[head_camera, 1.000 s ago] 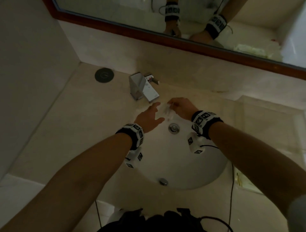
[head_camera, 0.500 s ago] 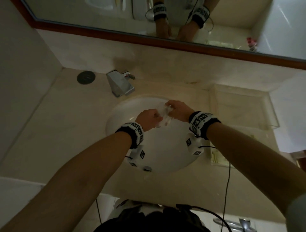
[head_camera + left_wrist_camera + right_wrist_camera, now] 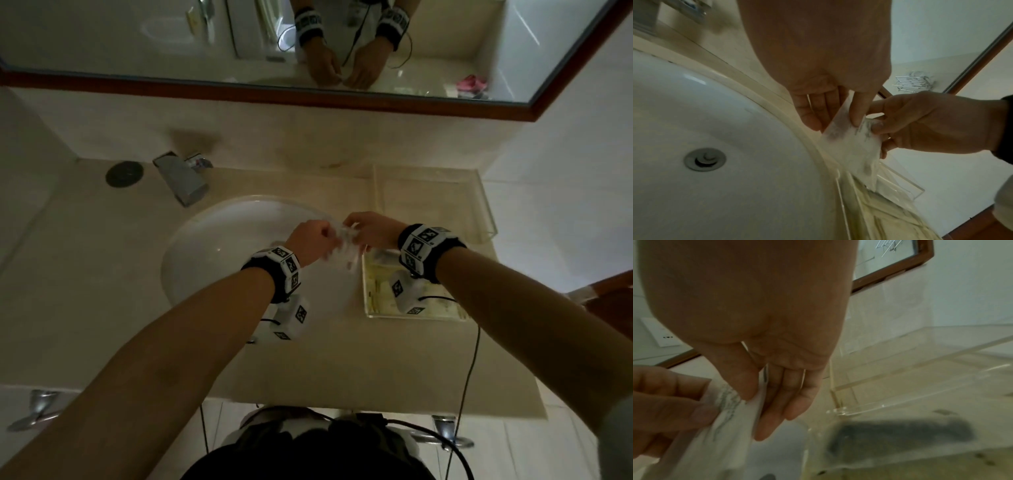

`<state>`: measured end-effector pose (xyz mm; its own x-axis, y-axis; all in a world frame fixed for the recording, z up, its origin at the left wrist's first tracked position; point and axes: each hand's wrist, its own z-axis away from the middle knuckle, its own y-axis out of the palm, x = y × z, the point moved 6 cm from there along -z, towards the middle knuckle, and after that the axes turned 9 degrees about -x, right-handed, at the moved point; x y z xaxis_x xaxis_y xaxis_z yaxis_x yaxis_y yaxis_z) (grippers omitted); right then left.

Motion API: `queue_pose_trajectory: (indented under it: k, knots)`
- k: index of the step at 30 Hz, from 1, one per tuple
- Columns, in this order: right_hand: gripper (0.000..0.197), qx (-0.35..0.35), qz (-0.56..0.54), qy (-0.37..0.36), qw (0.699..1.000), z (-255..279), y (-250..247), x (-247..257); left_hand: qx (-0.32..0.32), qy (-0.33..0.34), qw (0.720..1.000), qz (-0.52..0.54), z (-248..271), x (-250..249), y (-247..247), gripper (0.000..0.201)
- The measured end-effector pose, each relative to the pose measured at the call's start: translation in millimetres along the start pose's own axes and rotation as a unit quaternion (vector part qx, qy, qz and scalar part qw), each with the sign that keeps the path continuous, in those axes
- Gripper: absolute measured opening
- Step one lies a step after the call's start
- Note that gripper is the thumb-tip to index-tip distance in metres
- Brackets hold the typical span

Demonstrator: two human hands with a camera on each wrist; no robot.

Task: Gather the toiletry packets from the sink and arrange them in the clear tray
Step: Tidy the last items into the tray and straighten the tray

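Note:
A small bundle of white toiletry packets [image 3: 346, 247] hangs over the right rim of the white sink [image 3: 212, 246]. My left hand [image 3: 313, 236] pinches it between thumb and fingers, as the left wrist view shows at the packets [image 3: 846, 134]. My right hand [image 3: 368, 229] pinches the same bundle from the other side; in the right wrist view its thumb presses the packets [image 3: 731, 415] against its fingers. A clear tray [image 3: 373, 301] lies just right of the sink, under my right wrist, with pale packets in it.
A second, larger clear tray [image 3: 479, 205] stands behind the near one, against the wall. The chrome faucet [image 3: 183, 181] is at the sink's back left, the drain [image 3: 705, 159] in the basin. A packet with a dark strip [image 3: 900, 436] lies in the near tray. A mirror [image 3: 239, 41] runs along the wall.
Both hands have moved from under the faucet to the sink's right rim. My left hand, open a second ago, now grips the packets together with the right.

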<state>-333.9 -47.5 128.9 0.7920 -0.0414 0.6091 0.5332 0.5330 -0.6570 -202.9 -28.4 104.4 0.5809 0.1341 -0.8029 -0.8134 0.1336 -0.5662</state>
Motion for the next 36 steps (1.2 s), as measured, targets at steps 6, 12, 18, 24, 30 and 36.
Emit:
queue_pose_trajectory:
  k: [6, 12, 18, 24, 30, 36]
  knots:
    - [0.031, -0.023, -0.040, -0.005, 0.999, 18.6, -34.1, -40.8, 0.022, 0.015, 1.000, -0.007, -1.1, -29.9, 40.1, 0.012]
    - [0.032, -0.046, -0.080, -0.004, 0.996, 27.3, -59.4, -73.6, 0.031, 0.005, 0.999, 0.017, -5.3, -57.5, 66.6, 0.019]
    - [0.029, -0.054, -0.069, -0.009, 0.996, 44.0, -83.5, -105.6, 0.033, 0.043, 0.996, -0.064, -2.6, -84.2, 98.9, 0.048]
    - [0.033, -0.074, -0.079, -0.001, 0.994, 55.0, -93.8, -141.7, 0.051, 0.030, 0.995, -0.080, 2.8, -99.4, 133.1, 0.042]
    - [0.038, -0.125, -0.032, 0.027, 0.991, 62.3, -99.9, -182.5, 0.070, 0.056, 0.990, -0.108, 6.8, -112.1, 166.6, 0.047]
    - [0.040, -0.168, -0.005, 0.054, 0.984, 67.6, -103.5, -212.2, 0.098, 0.121, 0.963, -0.218, 4.7, -117.2, 187.8, 0.038]
